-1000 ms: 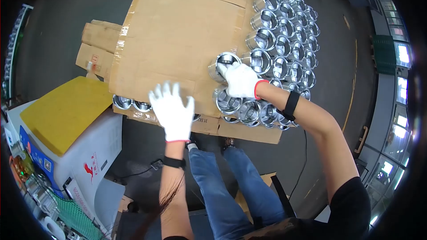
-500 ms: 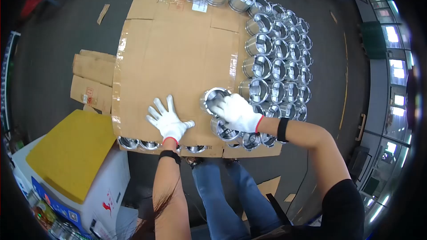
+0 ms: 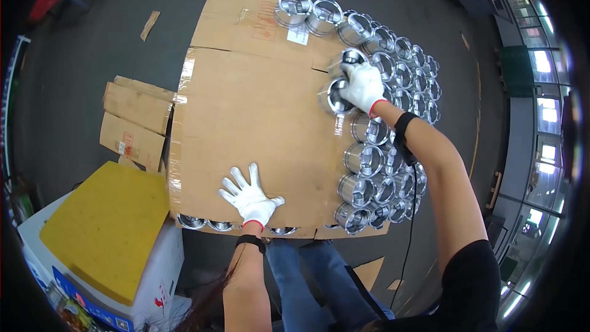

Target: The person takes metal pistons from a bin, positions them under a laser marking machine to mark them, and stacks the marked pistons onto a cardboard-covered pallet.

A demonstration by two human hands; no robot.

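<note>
White gloves cover both hands. My left hand (image 3: 249, 198) lies flat with fingers spread on the large cardboard sheet (image 3: 258, 123), near its front edge. At the sheet's right side, my right hand (image 3: 364, 86) reaches over a silver metal cylinder (image 3: 335, 96); its fingers are curled at the rim, partly hidden. Just behind that cylinder is another silver cylinder (image 3: 344, 61), also beside the right fingertips. Rows of similar open-topped cylinders (image 3: 362, 158) stand along the right, and more line the back edge. Several cylinder rims show under the front edge of the sheet.
A yellow sheet (image 3: 107, 227) covers a white box (image 3: 169, 258) at the lower left. Folded cardboard (image 3: 135, 120) lies left of the stack. A dark cable (image 3: 405, 252) hangs at the right front. My legs (image 3: 307, 283) are close to the front edge.
My right hand has moved from the front right part of the sheet to cylinders farther back. My left hand, raised at first, came down flat on the cardboard. The camera view has shifted.
</note>
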